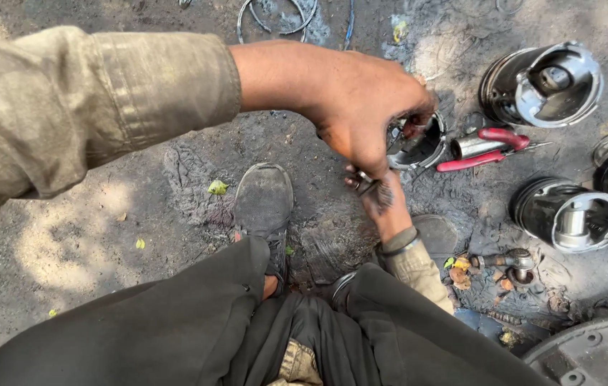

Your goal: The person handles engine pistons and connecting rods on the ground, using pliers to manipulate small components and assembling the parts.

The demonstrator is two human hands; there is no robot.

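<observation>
Fingers [405, 123] of the left hand [361, 107] are curled and clamped on the rim of a piston [418, 143], which is held just above the oily ground [104, 236]. The right hand [379, 196] comes up from below, its fingers closed on a small dark metal piece [367, 184]; what kind of piece cannot be told. The step in hand is judged to be work on the piston's rim or ring area, with the piston steadied by the left hand. A firm hold and a fine placing of the small piece against the piston are called for next. The piston's open end is turned toward the camera and a little right; its long axis is tilted, neither flat nor upright. Red-handled pliers [486, 150] lie just beside it on the ground. Two more pistons [543, 82] [568, 214] lie on their sides further right, well apart.
</observation>
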